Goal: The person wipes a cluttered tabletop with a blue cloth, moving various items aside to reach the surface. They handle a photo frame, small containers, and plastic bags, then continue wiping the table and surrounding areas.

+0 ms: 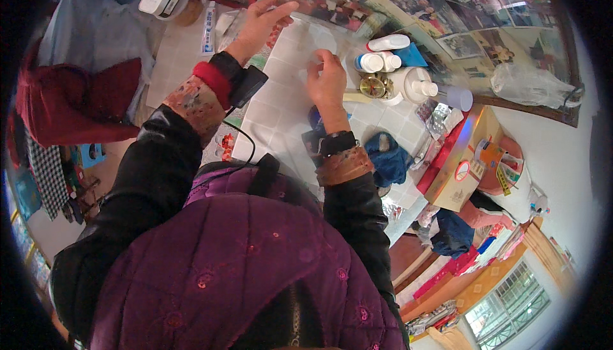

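My left hand (262, 23) is raised over the tiled tabletop (275, 75), its fingers spread, and nothing shows in it. To its right, my right hand (327, 79) hovers with bent fingers; blur hides whether anything thin is between them. A toothpaste tube (208, 29) and crumpled clear plastic (229, 23) lie left of my left hand. White bottles (369, 63) and a gold-coloured watch or clock (373, 86) stand right of my right hand. Dark blue cloth (387, 158) lies near my right wrist. A black device (249, 86) with a cable sits at my left wrist.
A lidded jar (184, 8) stands at the upper left, near red cloth (81, 103). Photographs under a clear cover (421, 15) line the far side. At right are blister packs (437, 118), a cardboard box (459, 168) and a hanging plastic bag (531, 86).
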`<state>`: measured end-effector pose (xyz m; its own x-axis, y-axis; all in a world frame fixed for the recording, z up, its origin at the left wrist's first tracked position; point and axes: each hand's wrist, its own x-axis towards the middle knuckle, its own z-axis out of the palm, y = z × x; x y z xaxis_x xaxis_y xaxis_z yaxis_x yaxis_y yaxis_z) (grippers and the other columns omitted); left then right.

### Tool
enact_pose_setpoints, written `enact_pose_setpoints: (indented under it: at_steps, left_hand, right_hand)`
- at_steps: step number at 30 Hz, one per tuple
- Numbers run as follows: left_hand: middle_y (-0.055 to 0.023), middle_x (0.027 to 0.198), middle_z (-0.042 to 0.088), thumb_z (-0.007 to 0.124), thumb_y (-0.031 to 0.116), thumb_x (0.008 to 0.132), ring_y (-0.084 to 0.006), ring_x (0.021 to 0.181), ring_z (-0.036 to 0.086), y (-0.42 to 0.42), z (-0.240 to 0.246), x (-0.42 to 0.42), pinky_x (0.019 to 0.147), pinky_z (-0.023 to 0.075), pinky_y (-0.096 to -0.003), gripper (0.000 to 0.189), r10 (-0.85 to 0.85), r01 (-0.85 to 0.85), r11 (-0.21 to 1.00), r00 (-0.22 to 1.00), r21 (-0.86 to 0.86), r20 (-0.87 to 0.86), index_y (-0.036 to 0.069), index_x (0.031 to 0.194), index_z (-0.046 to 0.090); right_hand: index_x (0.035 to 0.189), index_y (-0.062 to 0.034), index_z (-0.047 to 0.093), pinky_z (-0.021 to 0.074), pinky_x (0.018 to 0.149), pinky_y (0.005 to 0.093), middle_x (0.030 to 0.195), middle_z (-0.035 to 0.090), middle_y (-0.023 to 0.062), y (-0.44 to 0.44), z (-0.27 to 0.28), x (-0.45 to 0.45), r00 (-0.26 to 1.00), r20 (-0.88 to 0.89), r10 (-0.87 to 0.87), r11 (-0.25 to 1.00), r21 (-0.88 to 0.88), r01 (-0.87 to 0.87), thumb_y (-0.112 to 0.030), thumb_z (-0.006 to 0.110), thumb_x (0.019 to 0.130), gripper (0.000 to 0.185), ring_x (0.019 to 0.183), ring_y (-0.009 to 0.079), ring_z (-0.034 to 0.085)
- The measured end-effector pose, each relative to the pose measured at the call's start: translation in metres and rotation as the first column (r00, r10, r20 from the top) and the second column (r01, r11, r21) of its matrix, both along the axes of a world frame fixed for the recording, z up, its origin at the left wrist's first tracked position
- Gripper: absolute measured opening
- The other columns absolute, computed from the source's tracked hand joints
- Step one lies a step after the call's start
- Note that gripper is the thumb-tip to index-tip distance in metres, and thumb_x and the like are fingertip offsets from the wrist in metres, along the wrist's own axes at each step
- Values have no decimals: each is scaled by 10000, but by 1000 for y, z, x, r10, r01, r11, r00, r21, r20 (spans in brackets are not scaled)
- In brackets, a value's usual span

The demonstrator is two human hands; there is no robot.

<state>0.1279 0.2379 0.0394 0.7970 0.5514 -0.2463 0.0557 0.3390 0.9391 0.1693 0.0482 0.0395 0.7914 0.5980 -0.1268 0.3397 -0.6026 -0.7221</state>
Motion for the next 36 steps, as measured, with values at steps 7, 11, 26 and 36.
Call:
enact_pose_setpoints:
  at_steps: [7, 11, 26, 36]
  left_hand:
    - [-16, 915, 638, 652, 232, 822, -112, 682, 587, 9, 16, -30, 667, 468, -259, 246, 183, -174, 982, 970, -71, 158, 54, 991, 628]
    - [-18, 875, 631, 648, 230, 825, -115, 687, 587, 14, 18, -45, 674, 475, -269, 237, 222, -207, 971, 966, -115, 132, 50, 977, 627]
    - [-14, 769, 613, 661, 216, 814, -104, 666, 572, 2, 4, -46, 645, 463, -267, 196, 252, -240, 963, 962, -120, 104, 71, 942, 628]
    - [-4, 739, 589, 712, 252, 763, -94, 661, 545, -29, -15, -21, 666, 434, -244, 223, 107, -112, 988, 993, -103, -53, 73, 868, 632]
  right_hand:
    - [1095, -111, 557, 476, 738, 428, 1094, 548, 143, 27, -3, 22, 952, 287, 110, 993, 6, -117, -37, 521, 750, 355, 886, 314, 588]
    - [1124, -128, 570, 483, 780, 421, 1130, 543, 120, 45, -6, 39, 843, 409, 349, 936, -204, -288, -48, 534, 738, 396, 953, 311, 574]
    - [836, -48, 567, 492, 649, 438, 704, 644, 157, 46, -17, 23, 979, 198, 40, 971, -240, 9, -273, 628, 764, 244, 703, 344, 633]
    - [991, -24, 517, 471, 614, 379, 719, 613, 109, -11, -16, 21, 973, -8, -232, 971, 52, 232, -224, 684, 743, 360, 600, 261, 594]
